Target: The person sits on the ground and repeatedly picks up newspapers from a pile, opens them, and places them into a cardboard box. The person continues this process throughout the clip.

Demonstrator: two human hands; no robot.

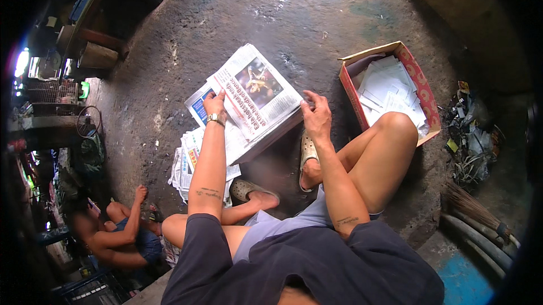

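Observation:
A thick stack of newspapers [235,76] lies in front of me, tilted, with a large photo on its top page. At its left side my left hand [215,107], with a watch on the wrist, is closed on a newspaper's edge, fingers curled. My right hand [318,115] is at the stack's right corner, its thumb and index finger apart and the thumb at the paper's edge. A blue-printed newspaper [198,107] sticks out beneath the left side. More folded newspapers [180,172] lie on the floor below my left forearm.
A red patterned cardboard box [408,61] holding white papers [387,84] stands right of my knee. Farther right are plastic scraps [478,135] and a stick broom [472,206]. Another person [121,237] sits at lower left. Shelves and clutter line the left side of the rough floor [226,16].

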